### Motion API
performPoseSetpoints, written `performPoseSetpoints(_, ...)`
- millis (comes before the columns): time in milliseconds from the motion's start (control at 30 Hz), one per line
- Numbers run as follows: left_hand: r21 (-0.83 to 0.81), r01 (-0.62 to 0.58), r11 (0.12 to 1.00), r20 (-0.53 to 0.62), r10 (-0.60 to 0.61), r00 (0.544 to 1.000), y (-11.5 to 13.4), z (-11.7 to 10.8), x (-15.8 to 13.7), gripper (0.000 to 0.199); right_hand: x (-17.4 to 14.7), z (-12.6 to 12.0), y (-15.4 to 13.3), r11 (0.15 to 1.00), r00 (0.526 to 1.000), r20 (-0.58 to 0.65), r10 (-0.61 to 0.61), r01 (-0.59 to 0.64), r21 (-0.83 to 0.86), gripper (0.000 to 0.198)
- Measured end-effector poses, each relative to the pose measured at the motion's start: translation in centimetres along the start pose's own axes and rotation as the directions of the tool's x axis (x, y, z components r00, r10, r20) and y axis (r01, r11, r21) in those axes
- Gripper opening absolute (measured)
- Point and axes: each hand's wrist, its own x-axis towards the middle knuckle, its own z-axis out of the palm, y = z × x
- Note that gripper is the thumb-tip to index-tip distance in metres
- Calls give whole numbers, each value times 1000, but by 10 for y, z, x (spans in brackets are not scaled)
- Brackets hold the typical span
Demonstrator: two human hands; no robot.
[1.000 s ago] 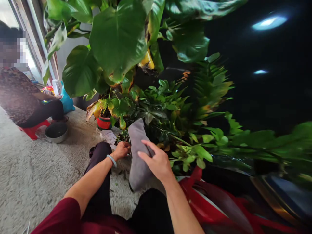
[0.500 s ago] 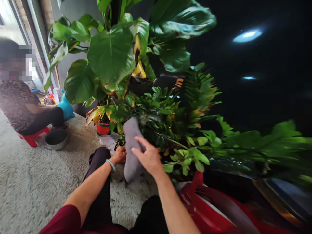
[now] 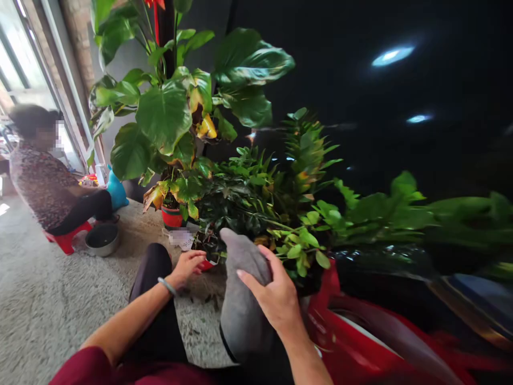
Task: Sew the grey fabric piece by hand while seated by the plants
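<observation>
A grey sock (image 3: pixel 242 299) stands toe up in front of me, filled out in a foot's shape. What fills it does not show, and its lower end merges with the dark area at my leg. My right hand (image 3: pixel 276 291) grips its right side, thumb across the near face and fingers behind the edge. To the left, my left hand (image 3: pixel 188 268), with a pale bangle at the wrist, is held apart from the sock with its fingers loosely extended and nothing visible in them. Just beyond those fingertips is a small red pot (image 3: pixel 207 264) with a dark-leaved plant.
Large potted plants (image 3: pixel 164 115) rise ahead, one in a red-and-green pot (image 3: pixel 172 216). A red bag (image 3: pixel 348 326) lies close on my right. At left, a person (image 3: pixel 44 182) sits on a red stool (image 3: pixel 70 238) beside a grey basin (image 3: pixel 103 239) and a blue toy animal (image 3: pixel 116 192).
The sock has come nearer and lower, and my right hand has closed around its side. My left hand has moved away leftward from it. The view has shifted slightly.
</observation>
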Motion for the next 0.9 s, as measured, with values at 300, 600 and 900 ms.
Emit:
performPoseSetpoints(300, -468, -123, 875, 101, 191, 976, 38, 77, -56, 58, -12, 16, -28, 835, 828, 146, -541, 550, -27, 71)
performPoseSetpoints(600, -290, -105, 951, -117, 74, 990, 42, 55, -42, 45, 36, 15, 15, 881, 797, 499, -341, 85, 466, 38)
performPoseSetpoints(900, 53, -325, 944, -117, 329, 937, 143, 27, -18, 45, 112, 34, 101, 643, 955, 132, 266, -278, 714, 57)
